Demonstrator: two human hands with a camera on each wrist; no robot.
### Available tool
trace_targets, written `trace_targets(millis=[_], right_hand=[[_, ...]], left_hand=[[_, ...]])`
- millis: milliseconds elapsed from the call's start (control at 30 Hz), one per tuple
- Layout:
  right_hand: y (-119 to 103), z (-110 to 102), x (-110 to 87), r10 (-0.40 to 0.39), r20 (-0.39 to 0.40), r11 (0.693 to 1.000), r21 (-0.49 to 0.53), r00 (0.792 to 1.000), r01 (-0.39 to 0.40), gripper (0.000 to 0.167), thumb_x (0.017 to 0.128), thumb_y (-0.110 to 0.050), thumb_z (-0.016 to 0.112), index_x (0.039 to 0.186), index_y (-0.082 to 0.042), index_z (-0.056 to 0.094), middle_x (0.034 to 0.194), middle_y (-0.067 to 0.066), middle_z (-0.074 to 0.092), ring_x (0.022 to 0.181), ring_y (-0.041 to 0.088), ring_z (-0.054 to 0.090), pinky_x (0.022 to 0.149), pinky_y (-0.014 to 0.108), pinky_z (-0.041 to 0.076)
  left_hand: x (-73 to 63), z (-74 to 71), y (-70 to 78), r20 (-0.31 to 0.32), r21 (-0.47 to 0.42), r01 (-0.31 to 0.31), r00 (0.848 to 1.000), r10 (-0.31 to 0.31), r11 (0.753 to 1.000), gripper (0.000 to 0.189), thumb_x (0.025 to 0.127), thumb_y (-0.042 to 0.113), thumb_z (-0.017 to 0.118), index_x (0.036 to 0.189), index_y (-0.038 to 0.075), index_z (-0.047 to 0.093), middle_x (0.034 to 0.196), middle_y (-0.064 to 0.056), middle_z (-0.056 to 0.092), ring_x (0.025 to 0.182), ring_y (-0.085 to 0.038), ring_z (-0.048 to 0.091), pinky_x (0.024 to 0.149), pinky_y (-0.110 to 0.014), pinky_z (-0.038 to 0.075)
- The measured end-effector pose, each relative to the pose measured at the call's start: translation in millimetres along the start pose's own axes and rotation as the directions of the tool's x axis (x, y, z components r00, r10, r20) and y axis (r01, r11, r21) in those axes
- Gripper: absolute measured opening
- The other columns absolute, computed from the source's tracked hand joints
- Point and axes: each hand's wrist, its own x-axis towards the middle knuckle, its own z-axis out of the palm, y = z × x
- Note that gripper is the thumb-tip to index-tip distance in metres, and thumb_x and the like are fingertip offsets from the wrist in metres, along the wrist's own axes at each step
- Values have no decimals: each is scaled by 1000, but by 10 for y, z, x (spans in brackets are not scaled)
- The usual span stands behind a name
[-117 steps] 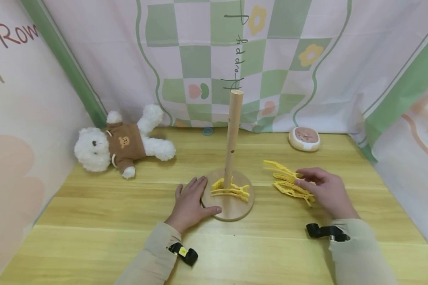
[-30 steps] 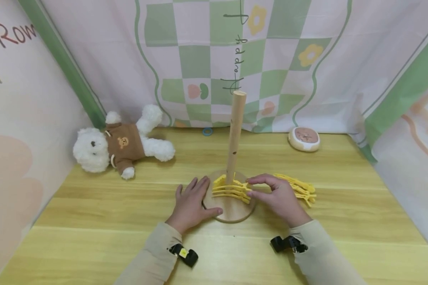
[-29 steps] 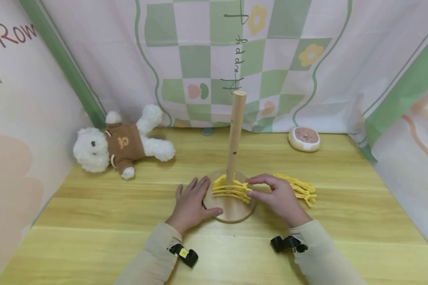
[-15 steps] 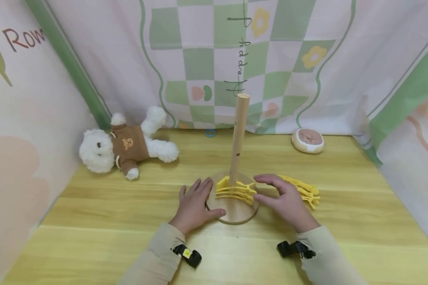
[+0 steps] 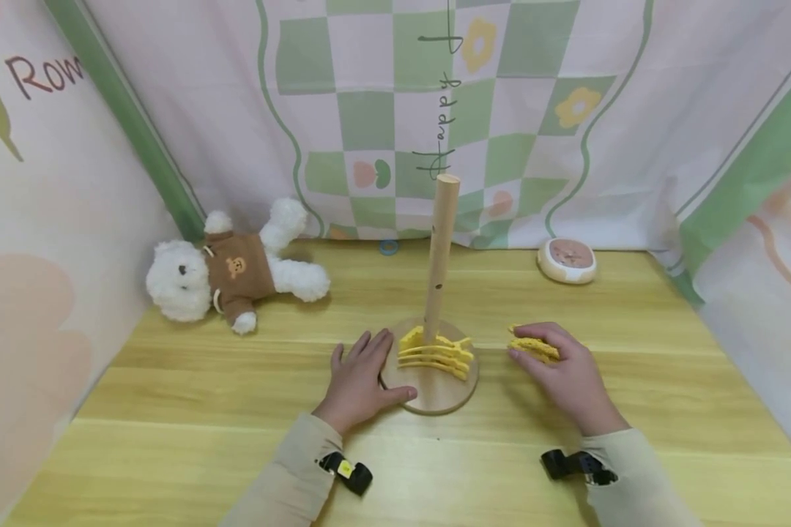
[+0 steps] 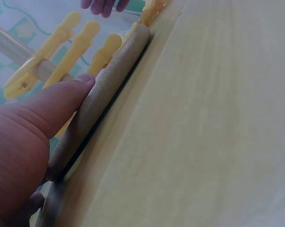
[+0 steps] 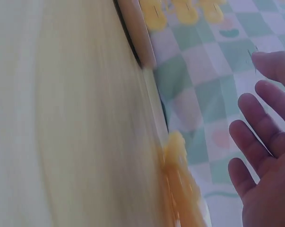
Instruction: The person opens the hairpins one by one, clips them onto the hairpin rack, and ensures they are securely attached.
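Observation:
A wooden post (image 5: pixel 442 256) stands upright on a round wooden base (image 5: pixel 431 399). Several curved yellow plastic pieces with knobbed ends (image 5: pixel 435 360) are stacked low around the post. My left hand (image 5: pixel 359 384) rests on the base's left edge, fingers spread; its thumb (image 6: pixel 66 97) lies against the rim in the left wrist view. Right of the base, my right hand (image 5: pixel 573 377) hovers at a loose pile of similar yellow pieces (image 5: pixel 534 348), partly hiding it. The right wrist view shows its fingers (image 7: pixel 258 120) apart and holding nothing, with a yellow piece (image 7: pixel 180 175) below.
A white plush dog in a brown top (image 5: pixel 237 267) lies at the back left. At the back right sits a round white device with a pinkish top (image 5: pixel 568 260). A small blue ring (image 5: pixel 388 247) lies near the printed curtain (image 5: pixel 362 117) behind the table.
My right hand has carried a yellow piece from the pile to the post, let go of it on the stack, and moved back right to the pile. My left hand stays on the base.

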Motion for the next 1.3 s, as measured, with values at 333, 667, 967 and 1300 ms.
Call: trace_targets(millis=[333,667,967,1300], right_hand=[[293,-226,25,81,-103,996,-26,991,-84,42,96,-34,69,126,-5,67,130,13,62,121,33,51,98,51,38],[630,-442,-12,220,-148,973,-39,964,-228,48,99,-38,63,133,-4,63,120,9,59,93,-4,49,70,12,43],[801,-544,-29,307,-11,944,-120,952,-306,62,98,-48,61,137,0,58,127,25,61,103,20,58,79,30,47],[759,-558,34,247,112,954,-205,963,-221,64,100,-45,60,136,8,56,130,33,50,116,48,48,92,65,39]], left_hand=[[-7,-31,-23,-3,-25,10,1000,-10,1000,102,81,69,70,157,11,34,163,-4,32,150,-33,24,114,-69,7],[-33,-38,-35,0,-58,19,1000,-19,998,102,81,67,72,157,10,34,162,-5,32,150,-33,23,114,-68,5],[-15,-9,-21,0,-49,6,1000,-6,999,102,80,67,72,157,9,35,162,-6,33,150,-34,24,114,-69,6],[-14,-9,-1,-3,-49,0,1000,0,999,103,80,67,72,157,9,35,162,-6,33,150,-33,24,114,-69,7]])
